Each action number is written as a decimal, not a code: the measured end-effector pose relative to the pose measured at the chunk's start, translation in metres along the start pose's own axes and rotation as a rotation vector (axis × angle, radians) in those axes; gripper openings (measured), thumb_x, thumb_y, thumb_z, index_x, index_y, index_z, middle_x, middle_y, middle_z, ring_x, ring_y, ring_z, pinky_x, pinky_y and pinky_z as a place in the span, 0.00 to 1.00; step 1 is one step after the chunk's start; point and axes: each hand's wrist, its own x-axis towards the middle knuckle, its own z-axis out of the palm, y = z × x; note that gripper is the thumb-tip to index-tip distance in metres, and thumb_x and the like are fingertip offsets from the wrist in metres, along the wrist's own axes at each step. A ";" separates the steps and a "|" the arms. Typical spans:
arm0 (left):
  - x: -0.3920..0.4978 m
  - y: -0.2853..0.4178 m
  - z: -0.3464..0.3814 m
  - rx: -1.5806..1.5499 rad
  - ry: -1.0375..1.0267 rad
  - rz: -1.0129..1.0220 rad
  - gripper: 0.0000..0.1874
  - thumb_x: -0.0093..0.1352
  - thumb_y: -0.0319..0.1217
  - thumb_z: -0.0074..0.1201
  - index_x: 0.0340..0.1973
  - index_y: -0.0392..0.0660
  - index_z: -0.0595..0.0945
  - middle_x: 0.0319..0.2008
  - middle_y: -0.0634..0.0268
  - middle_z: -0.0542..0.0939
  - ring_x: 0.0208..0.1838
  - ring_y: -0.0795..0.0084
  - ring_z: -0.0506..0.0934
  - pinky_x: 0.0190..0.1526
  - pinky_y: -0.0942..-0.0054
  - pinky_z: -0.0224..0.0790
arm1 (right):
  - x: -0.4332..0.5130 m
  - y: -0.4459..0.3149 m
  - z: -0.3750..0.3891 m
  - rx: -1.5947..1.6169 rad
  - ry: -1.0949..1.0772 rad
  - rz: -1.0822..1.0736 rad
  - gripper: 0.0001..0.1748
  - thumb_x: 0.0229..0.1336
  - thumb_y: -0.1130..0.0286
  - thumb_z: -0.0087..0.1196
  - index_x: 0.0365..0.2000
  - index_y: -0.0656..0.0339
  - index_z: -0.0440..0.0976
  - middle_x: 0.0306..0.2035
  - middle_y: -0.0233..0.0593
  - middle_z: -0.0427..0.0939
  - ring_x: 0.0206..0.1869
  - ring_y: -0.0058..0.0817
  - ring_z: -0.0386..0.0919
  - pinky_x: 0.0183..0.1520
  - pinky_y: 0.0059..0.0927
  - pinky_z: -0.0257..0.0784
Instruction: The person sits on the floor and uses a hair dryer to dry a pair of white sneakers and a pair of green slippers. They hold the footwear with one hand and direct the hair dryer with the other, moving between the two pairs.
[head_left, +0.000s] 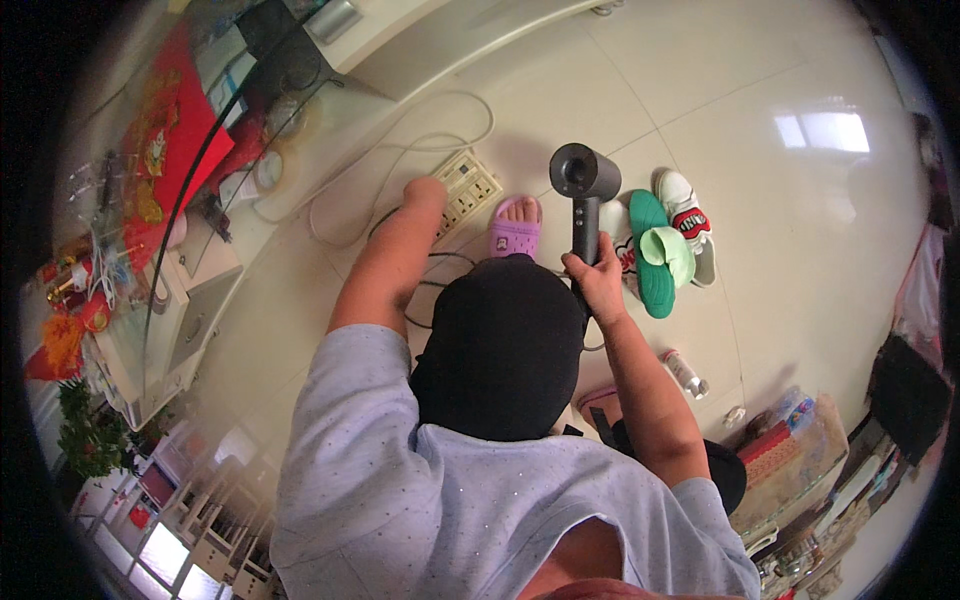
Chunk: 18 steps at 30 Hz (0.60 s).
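Observation:
My right hand (598, 279) grips the handle of a dark grey hair dryer (589, 180), held upright with its round barrel at the top. A dark cord (450, 256) loops near my black-trousered knee (499, 352). My left hand (426, 193) is down at the edge of a cream power strip (471, 187) with several sockets on the tiled floor. Its fingers are hidden from this angle, so I cannot tell what they hold. Just beyond the knee is my foot in a purple slipper (516, 232).
White sneakers (679, 196) and a green slipper (651, 255) lie right of the dryer. A bottle (682, 373) rests on the floor nearby. A pale cable (457, 97) curls beyond the strip. At left stands a cluttered glass-topped cabinet (202, 307); boxes (795, 450) sit at lower right.

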 end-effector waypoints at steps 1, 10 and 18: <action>0.000 0.002 -0.002 0.006 -0.016 -0.001 0.13 0.63 0.29 0.54 0.42 0.45 0.85 0.45 0.58 0.83 0.47 0.59 0.81 0.44 0.61 0.75 | 0.001 0.003 -0.002 -0.008 0.007 -0.008 0.18 0.44 0.73 0.60 0.37 0.63 0.67 0.26 0.29 0.69 0.28 0.18 0.67 0.31 0.22 0.66; -0.008 0.005 0.002 0.022 -0.015 0.029 0.14 0.57 0.30 0.59 0.40 0.44 0.85 0.41 0.56 0.83 0.45 0.57 0.81 0.45 0.62 0.75 | -0.001 0.003 -0.006 0.007 0.002 -0.043 0.19 0.44 0.73 0.60 0.39 0.64 0.67 0.27 0.29 0.69 0.29 0.18 0.67 0.32 0.22 0.66; -0.014 0.010 -0.019 0.015 -0.144 -0.006 0.17 0.59 0.35 0.59 0.44 0.46 0.84 0.45 0.58 0.82 0.49 0.60 0.80 0.48 0.64 0.73 | -0.002 0.011 -0.005 0.038 -0.009 -0.004 0.18 0.44 0.74 0.60 0.37 0.63 0.67 0.27 0.29 0.69 0.29 0.17 0.66 0.32 0.22 0.65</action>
